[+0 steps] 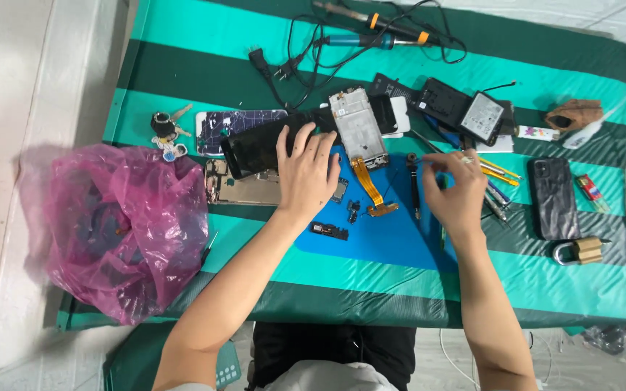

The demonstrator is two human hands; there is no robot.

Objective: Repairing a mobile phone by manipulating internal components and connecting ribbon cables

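Under the spread left hand (306,170) lies a black phone (259,147); right hand (454,190) pinches tweezers (436,162).

A table (182,22) fills most of the view, covered with a cloth of broad bright-teal and dark-green stripes running left to right; the cloth hangs over the near edge and down the left side. To the left of the table lies a pale, whitish floor (9,80) with a long straight seam running from near to far. At the far right, beyond the table's far edge, light tiles (603,14) with thin grout lines show. Under the near right edge the ground is pale grey, crossed by a thin white cable (452,356). The light is even and soft, with faint shadows.
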